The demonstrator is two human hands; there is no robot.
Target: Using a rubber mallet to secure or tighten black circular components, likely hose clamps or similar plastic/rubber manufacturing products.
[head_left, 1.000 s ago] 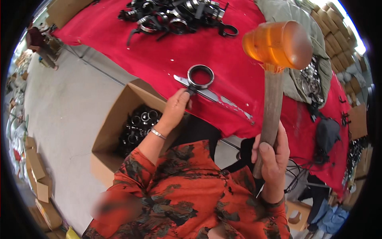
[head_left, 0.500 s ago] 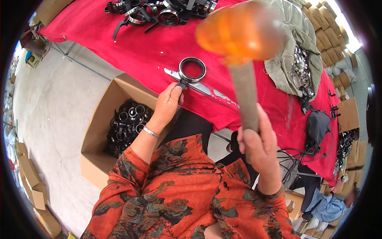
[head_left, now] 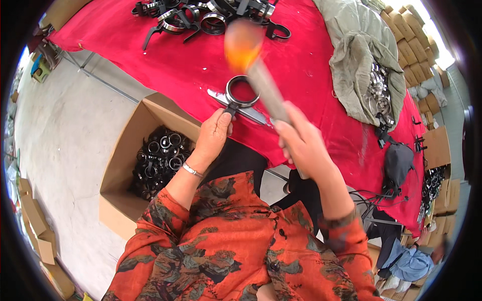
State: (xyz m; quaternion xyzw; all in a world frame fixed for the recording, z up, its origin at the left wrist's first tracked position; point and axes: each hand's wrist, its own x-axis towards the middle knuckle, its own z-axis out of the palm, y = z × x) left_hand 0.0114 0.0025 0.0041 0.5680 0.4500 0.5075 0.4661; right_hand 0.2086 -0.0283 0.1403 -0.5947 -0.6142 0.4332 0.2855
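My left hand is closed round the short black handle of a ring-shaped part, a black ring with a silvery rim. The ring rests over a flat metal bar lying on the red-covered table. In my right hand is a mallet, gripped by its grey handle. Its amber-orange head, smeared by motion, hangs just beyond the ring and appears apart from it; the handle crosses the view close to the ring's right side.
At my left stands an open cardboard box holding many black rings. More ring parts are heaped at the table's far side. A grey-green sack spills metal rings at right, near a dark pouch and cables. A person in blue is at lower right.
My right hand has swung the mallet down and to the left, so its head has moved from high on the right to near the ring. My left hand keeps its hold.
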